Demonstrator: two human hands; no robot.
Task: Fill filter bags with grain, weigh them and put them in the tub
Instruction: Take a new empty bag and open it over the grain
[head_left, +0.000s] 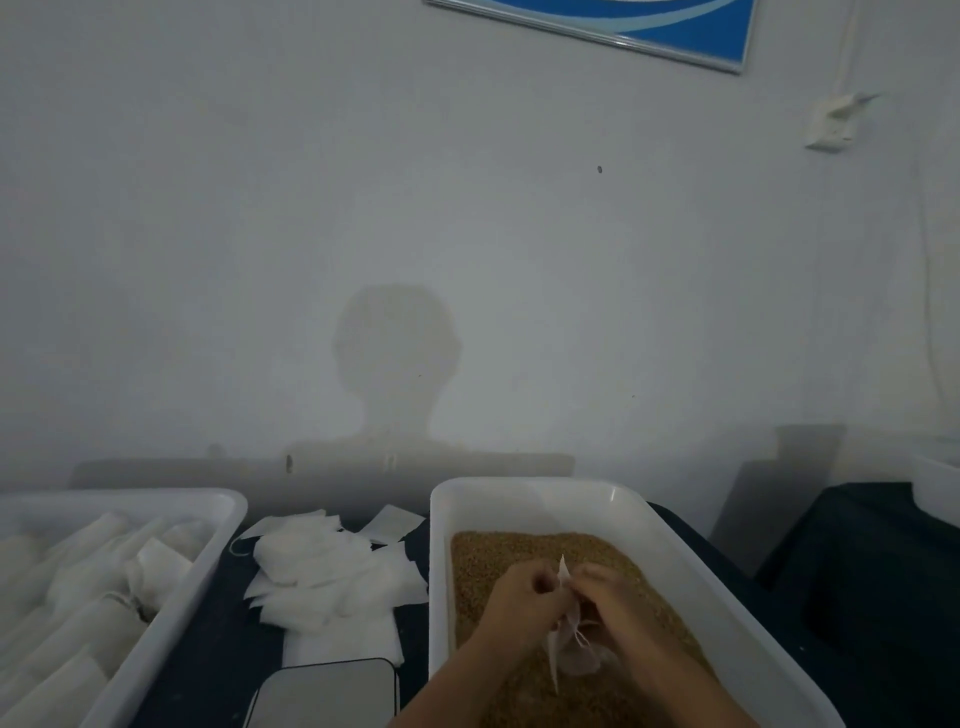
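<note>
Hands meet over the grain tray (519, 493): your left hand (524, 603) and right hand (618, 605) both pinch the filter bag (569, 642) at its mouth. Keep its belly low over the grain (498, 558) while you close it, so spills fall back in.

Both hands meet over a white tray (675, 551) of brown grain (498, 556). The left hand (524, 603) and the right hand (618, 597) pinch the top of a thin white filter bag (569, 636), which hangs down between them onto the grain. Left of the tray, a heap of empty bags (327, 582) lies on the dark desk (208, 639), just behind a scale (324, 696). Farther left stands a white tub (171, 613) with filled bags (78, 597).
</note>
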